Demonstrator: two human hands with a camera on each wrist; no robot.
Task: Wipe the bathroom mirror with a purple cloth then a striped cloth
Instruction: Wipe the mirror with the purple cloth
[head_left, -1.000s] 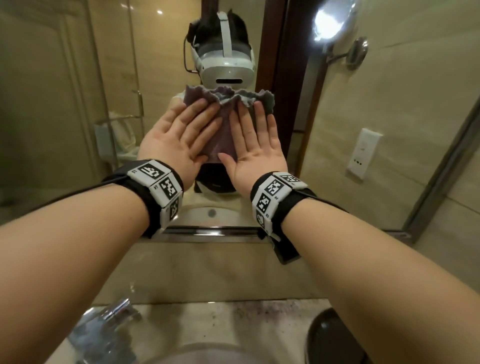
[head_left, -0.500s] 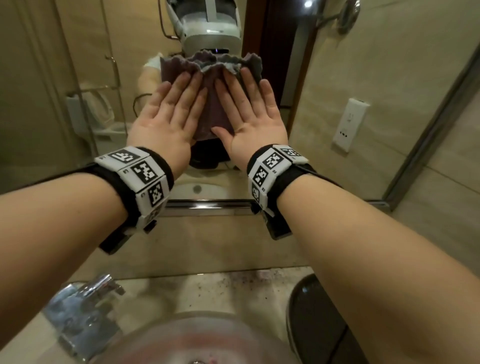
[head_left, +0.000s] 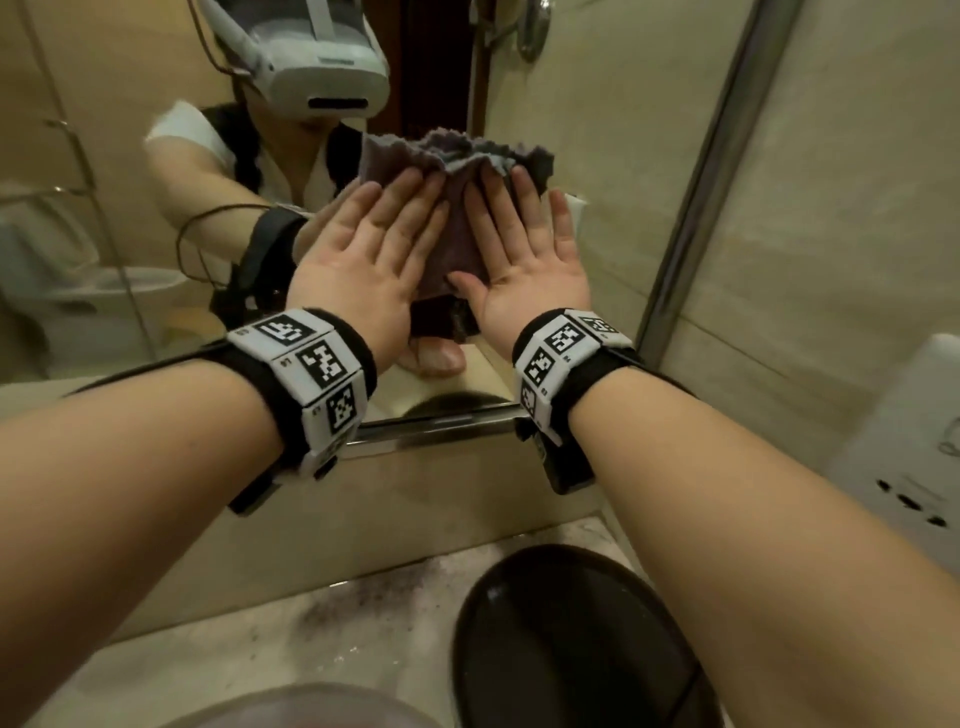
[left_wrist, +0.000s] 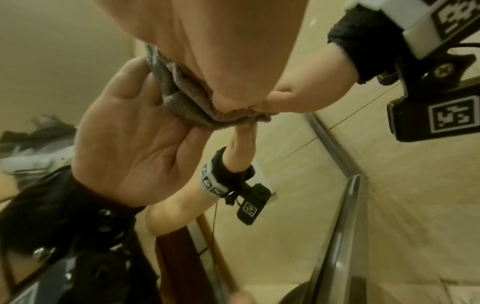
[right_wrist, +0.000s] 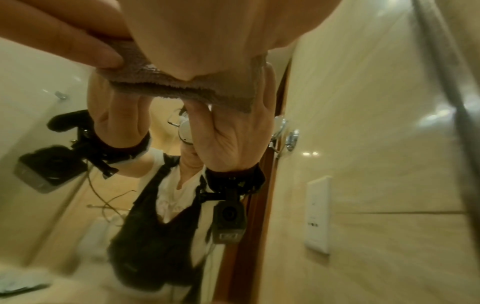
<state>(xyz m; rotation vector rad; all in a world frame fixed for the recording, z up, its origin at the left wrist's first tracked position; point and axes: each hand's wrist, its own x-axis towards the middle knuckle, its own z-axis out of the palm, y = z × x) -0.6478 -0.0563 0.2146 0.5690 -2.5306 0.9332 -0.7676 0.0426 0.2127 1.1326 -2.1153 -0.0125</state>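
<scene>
A purple cloth (head_left: 457, 171) is bunched flat against the bathroom mirror (head_left: 130, 156), low and near its right edge. My left hand (head_left: 363, 249) presses on the cloth's left half with straight fingers. My right hand (head_left: 524, 244) presses on the right half the same way, side by side with the left. In the left wrist view the cloth (left_wrist: 182, 92) shows squeezed between my left hand (left_wrist: 207, 41) and the glass. The right wrist view shows the cloth's lower edge (right_wrist: 168, 84) under my right hand (right_wrist: 194, 30). No striped cloth is in view.
The mirror's metal frame (head_left: 701, 197) runs up on the right, with a tiled wall and a white socket plate (head_left: 904, 447) beyond it. Below lie a speckled stone counter (head_left: 332, 623), a dark round dish (head_left: 571, 639) and the rim of a basin (head_left: 291, 712).
Both hands have slid the purple cloth to the right and down the mirror, toward the frame's lower right corner. They stay flat on the cloth throughout.
</scene>
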